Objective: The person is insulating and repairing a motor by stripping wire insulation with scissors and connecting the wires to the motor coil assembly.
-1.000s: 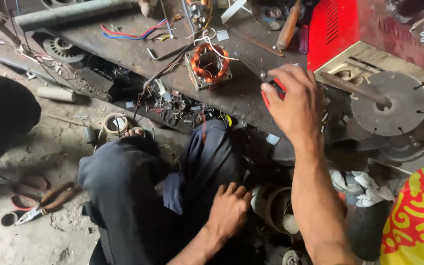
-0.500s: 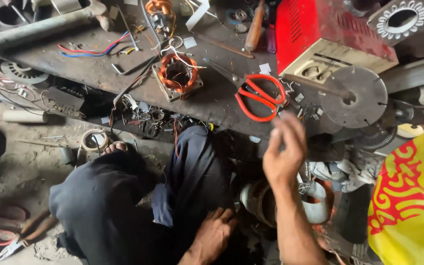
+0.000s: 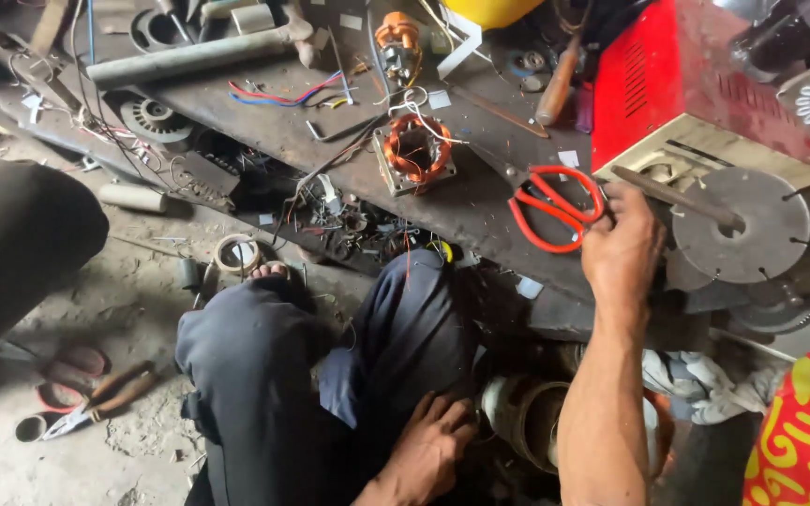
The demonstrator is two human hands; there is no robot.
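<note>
1. Since half a second earlier, the right hand (image 3: pixel 622 245) was raised to the red scissors (image 3: pixel 555 204) on the worktop (image 3: pixel 461 211).
2. Its fingers were curled touching the handle at three o'clock.
3. The left hand (image 3: pixel 431 445) was rested open on the knee at six o'clock.

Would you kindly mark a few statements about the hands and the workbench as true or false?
1. The right hand is at the red-handled scissors on the bench. True.
2. The scissors lie on the dirt floor. False: they lie on the dark bench top, beside the red metal box.
3. The left hand rests low by the person's dark trouser leg. True.
4. The copper-wound stator is in the left hand. False: it sits on the bench, left of the scissors, untouched.
5. Pliers lie on the ground at lower left. True.
</note>
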